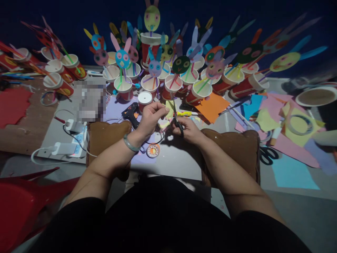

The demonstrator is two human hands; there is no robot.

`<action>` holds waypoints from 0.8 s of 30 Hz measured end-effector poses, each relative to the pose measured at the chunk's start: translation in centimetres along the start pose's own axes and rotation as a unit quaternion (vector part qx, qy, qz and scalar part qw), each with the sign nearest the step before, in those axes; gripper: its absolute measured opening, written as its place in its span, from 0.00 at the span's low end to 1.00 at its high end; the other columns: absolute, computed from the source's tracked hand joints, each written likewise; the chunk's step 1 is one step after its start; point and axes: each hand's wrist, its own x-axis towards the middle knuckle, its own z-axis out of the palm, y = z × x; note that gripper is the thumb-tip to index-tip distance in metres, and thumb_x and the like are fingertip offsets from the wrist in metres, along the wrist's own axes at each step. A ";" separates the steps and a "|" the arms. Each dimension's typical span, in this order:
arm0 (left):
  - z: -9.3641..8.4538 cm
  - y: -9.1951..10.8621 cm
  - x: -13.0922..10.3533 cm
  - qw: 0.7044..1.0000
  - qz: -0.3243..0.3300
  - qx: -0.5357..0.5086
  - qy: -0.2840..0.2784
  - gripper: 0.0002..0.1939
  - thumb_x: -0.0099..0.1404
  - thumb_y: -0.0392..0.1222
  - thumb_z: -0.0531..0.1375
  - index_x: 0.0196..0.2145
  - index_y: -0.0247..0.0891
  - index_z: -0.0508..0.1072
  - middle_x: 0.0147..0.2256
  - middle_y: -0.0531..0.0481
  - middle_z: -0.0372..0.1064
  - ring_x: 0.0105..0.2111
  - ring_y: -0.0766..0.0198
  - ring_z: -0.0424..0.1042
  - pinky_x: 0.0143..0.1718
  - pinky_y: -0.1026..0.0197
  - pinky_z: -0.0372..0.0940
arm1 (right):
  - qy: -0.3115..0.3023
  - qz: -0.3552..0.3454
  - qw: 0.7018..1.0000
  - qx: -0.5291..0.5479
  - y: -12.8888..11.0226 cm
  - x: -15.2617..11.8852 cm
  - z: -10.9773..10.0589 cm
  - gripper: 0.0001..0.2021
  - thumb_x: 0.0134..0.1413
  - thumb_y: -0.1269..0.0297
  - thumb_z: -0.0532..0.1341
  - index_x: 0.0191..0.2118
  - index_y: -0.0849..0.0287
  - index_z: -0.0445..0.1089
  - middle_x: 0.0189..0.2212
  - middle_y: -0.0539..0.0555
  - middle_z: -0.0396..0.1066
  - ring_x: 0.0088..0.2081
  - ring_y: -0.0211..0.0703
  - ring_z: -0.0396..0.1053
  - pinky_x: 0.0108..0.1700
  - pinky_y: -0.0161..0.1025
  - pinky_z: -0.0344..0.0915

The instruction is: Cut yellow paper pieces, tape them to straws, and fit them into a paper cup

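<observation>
My right hand (187, 130) is closed around the black handles of a pair of scissors (178, 125), whose blades point up and away from me. To its left, my left hand (152, 118) has thumb and fingertips pressed together; anything between them is too small to make out. Yellow paper scraps (165, 123) lie between and beyond the hands. Beside the right hand is a yellow marker (184, 114). A black glue gun (131, 114) rests left of my left hand. Nearer me lies a round disc with an orange and yellow centre (153, 150).
Red paper cups (123, 88) holding straws and paper rabbit heads (122, 58) crowd the back. Brown cushions (107, 140) lie under both forearms. At left is a power strip (79, 144) with cables. Coloured paper (295, 172), tape (300, 124) and other scissors (269, 154) lie at right.
</observation>
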 end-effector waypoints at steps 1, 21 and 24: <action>0.0 0.0 0.0 1.000 -0.001 -0.001 -0.001 0.12 0.52 0.41 0.70 0.22 0.35 0.71 0.20 0.57 0.65 0.22 0.74 0.61 0.27 0.67 0.57 | 0.001 -0.003 1.000 0.002 0.0 0.0 0.0 0.31 0.45 0.31 0.65 0.23 0.58 0.61 0.20 0.46 0.59 0.24 0.35 0.55 0.28 0.35 0.52; 0.0 0.2 0.1 1.000 0.005 0.000 -0.005 0.14 0.51 0.43 0.72 0.21 0.36 0.70 0.19 0.57 0.64 0.21 0.74 0.61 0.26 0.67 0.56 | -0.006 -0.026 1.000 0.007 0.0 0.0 0.1 0.30 0.49 0.34 0.64 0.23 0.58 0.60 0.20 0.46 0.58 0.23 0.34 0.54 0.27 0.34 0.51; -0.1 0.2 0.1 1.000 0.007 0.001 -0.006 0.14 0.51 0.43 0.72 0.21 0.36 0.70 0.19 0.57 0.64 0.21 0.74 0.61 0.26 0.66 0.56 | -0.006 -0.030 0.999 0.010 0.0 0.0 0.1 0.31 0.49 0.31 0.63 0.23 0.58 0.60 0.20 0.46 0.57 0.23 0.34 0.53 0.27 0.34 0.51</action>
